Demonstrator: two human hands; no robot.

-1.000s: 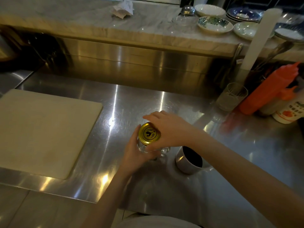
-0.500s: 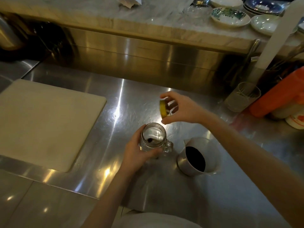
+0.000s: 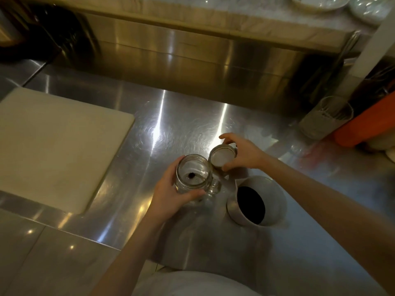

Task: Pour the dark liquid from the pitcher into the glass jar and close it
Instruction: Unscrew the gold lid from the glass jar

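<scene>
A clear glass jar [image 3: 193,173] with a side handle stands open on the steel counter [image 3: 310,242], with only a dark speck at its bottom. My left hand [image 3: 171,195] grips it around the body. Just right of the jar's rim, my right hand [image 3: 243,153] holds the lid [image 3: 222,157] upside down, its pale inside facing up, low over the counter. A steel pitcher [image 3: 255,200] of dark liquid stands to the right of the jar, below my right forearm.
A pale cutting board [image 3: 57,146] lies at the left. At the far right stand a glass of sticks [image 3: 324,118] and an orange bottle [image 3: 363,124]. Plates [image 3: 320,2] sit on the raised marble shelf behind.
The lid came off the jar. My right hand lifted it, turned it over and brought it down beside the jar. My left hand stayed on the jar.
</scene>
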